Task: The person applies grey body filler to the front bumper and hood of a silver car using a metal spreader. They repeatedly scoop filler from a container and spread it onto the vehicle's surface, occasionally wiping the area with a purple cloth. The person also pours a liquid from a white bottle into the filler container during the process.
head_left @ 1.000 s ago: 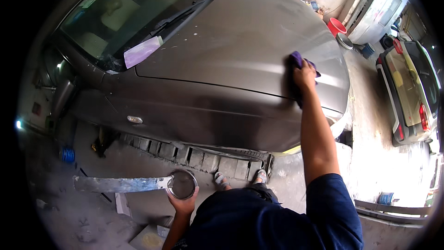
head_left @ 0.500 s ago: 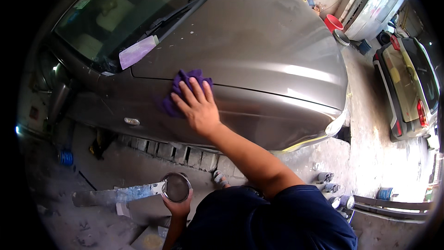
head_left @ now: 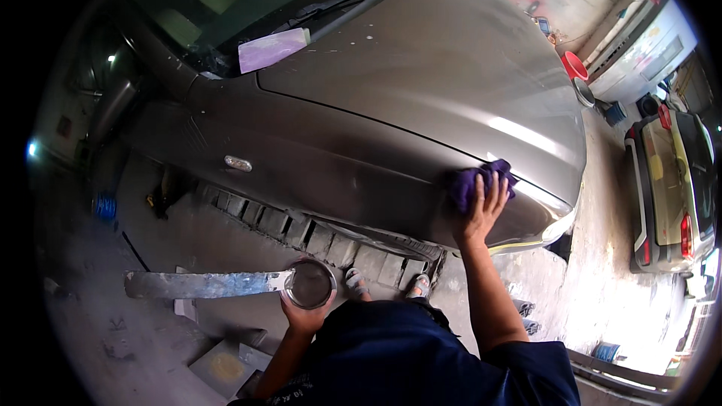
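Note:
Over on the right, my right hand (head_left: 483, 214) presses a bunched purple cloth (head_left: 470, 187) against the front fender of a grey-brown car (head_left: 361, 186). Its fingers lie spread over the cloth, close to the headlight end. Low down, my left hand (head_left: 307, 317) is wrapped round an open round tin (head_left: 310, 284), whose inside looks dark grey. A long flat paint-stained strip (head_left: 207, 285) runs leftward from the tin's rim. Whether it is fixed to the tin I cannot tell.
A lilac sheet (head_left: 272, 50) lies at the base of the windscreen. Grey blocks (head_left: 301, 234) line the floor below the fender, near my sandalled feet. Far right stand a red bucket (head_left: 574, 65) and another car (head_left: 662, 188). A blue tin (head_left: 104, 206) stands far left.
My right hand has slid the purple cloth rightward along the fender, toward the headlight. My left hand still holds the tin, and the whole view has shifted.

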A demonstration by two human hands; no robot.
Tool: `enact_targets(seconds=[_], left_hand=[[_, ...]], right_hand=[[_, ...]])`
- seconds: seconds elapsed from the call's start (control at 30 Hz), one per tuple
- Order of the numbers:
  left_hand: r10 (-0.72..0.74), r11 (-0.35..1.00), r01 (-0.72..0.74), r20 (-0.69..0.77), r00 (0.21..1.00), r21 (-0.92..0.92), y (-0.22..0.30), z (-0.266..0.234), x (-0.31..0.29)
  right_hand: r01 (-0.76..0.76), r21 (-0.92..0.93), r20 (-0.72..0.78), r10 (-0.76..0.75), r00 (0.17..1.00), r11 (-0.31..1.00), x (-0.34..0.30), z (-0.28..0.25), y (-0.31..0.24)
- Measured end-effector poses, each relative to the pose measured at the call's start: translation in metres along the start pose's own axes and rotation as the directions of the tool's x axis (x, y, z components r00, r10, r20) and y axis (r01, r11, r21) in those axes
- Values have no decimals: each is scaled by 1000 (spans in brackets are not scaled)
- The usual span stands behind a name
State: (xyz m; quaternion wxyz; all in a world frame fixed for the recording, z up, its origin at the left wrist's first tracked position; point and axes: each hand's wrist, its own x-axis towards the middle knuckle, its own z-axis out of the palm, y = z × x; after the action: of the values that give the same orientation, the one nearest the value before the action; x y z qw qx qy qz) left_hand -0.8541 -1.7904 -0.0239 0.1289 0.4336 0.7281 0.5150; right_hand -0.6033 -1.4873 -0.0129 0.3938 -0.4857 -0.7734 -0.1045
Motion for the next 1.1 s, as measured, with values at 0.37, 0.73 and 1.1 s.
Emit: enact_targets(seconds=[0.37,0.73,1.1], left_hand=[[-39,996,40,9,999,-80,-18,-41,-2],[-71,965,78,35,997,-252,-25,-60,11],[-63,997,58,-88,994,-60,-38,-51,-3]], right_hand=[[435,247,306,-495,813,866,70,99,-273],[132,91,379,-157,912,987,-54,14,-75],[408,251,469,-479,742,878,-1,63,-191]])
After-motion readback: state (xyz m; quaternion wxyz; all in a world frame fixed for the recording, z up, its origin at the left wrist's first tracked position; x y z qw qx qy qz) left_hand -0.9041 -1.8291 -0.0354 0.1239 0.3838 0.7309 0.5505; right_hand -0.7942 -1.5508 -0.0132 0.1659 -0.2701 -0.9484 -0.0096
